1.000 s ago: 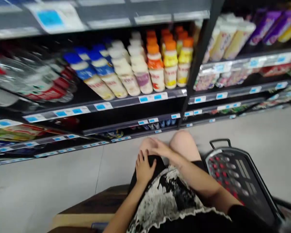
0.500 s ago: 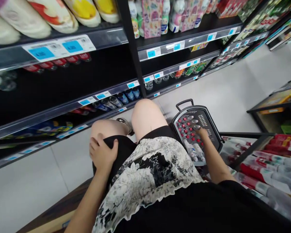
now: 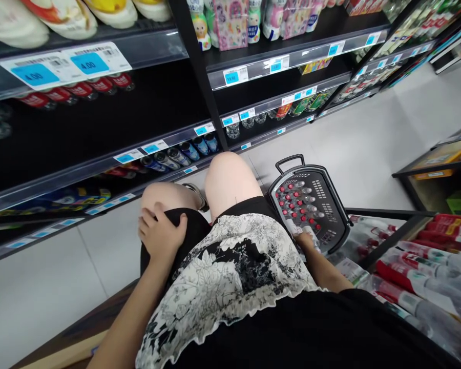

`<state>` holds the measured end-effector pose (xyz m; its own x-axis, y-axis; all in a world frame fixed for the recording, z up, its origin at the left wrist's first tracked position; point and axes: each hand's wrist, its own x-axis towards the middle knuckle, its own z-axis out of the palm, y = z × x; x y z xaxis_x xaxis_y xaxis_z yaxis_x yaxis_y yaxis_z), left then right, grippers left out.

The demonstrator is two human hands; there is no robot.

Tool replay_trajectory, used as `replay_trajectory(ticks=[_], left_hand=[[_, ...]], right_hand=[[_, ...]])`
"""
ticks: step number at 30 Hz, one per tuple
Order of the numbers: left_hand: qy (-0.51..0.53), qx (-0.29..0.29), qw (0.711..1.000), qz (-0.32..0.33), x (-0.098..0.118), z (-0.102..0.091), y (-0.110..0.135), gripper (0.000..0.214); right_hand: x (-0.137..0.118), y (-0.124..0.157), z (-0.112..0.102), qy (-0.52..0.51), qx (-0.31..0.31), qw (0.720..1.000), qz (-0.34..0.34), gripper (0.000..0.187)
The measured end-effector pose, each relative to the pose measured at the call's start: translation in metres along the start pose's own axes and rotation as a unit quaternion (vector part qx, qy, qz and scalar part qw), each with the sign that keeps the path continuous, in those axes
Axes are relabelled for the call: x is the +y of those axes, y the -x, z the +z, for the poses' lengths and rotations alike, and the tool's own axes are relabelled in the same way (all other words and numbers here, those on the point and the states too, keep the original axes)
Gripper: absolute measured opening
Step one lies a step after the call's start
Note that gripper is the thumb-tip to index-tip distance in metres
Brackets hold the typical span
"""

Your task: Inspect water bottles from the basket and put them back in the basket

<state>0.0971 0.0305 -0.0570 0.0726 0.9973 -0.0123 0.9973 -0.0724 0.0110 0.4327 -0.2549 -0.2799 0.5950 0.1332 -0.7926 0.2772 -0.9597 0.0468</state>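
My left hand (image 3: 163, 237) rests on my left thigh near the knee, its fingers spread and holding nothing. On my right, a black shopping basket (image 3: 340, 205) stands on the floor, packed with several small upright bottles (image 3: 292, 201), some red-capped and some with clear or whitish tops. At the basket's near end my right hand (image 3: 306, 241) has its fingers bent around a clear bottle (image 3: 313, 238) lying on its side. The fingertips are partly hidden among the bottles.
Shelves (image 3: 153, 138) run along the front with cans (image 3: 176, 156), red-labelled bottles (image 3: 84, 89) and large white bottles (image 3: 111, 7). A rack of packed bottles (image 3: 418, 287) stands close on the right. A wooden surface (image 3: 88, 328) is behind my left side.
My right hand has moved back toward me, from the upright bottles in the basket's middle to those lying at its near end. My left hand stays on the thigh. The view has shifted slightly.
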Motion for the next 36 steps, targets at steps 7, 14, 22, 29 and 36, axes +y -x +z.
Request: replay_trajectory(ticks=[7, 14, 22, 29, 36], left_hand=[[0.007, -0.023, 1.0, -0.019, 0.002, -0.001, 0.001, 0.077], [0.024, -0.01, 0.999, -0.02, -0.008, 0.0, 0.004, 0.076], [0.227, 0.002, 0.973, -0.052, -0.033, -0.008, 0.005, 0.064], [0.654, -0.109, 0.746, 0.066, -0.003, -0.018, 0.026, 0.057], [0.787, -0.383, 0.463, 0.138, 0.017, -0.003, 0.04, 0.07]], right_hand=[[0.003, -0.004, -0.007, -0.02, -0.008, 1.0, 0.002, 0.056], [-0.004, -0.009, -0.049, -0.006, 0.055, 0.998, -0.028, 0.072], [-0.016, 0.034, -0.164, 0.001, 0.195, 0.974, -0.113, 0.062], [-0.034, 0.184, -0.278, -0.043, 0.385, 0.792, -0.472, 0.056], [-0.092, 0.309, -0.284, -0.013, 0.241, 0.64, -0.729, 0.052]])
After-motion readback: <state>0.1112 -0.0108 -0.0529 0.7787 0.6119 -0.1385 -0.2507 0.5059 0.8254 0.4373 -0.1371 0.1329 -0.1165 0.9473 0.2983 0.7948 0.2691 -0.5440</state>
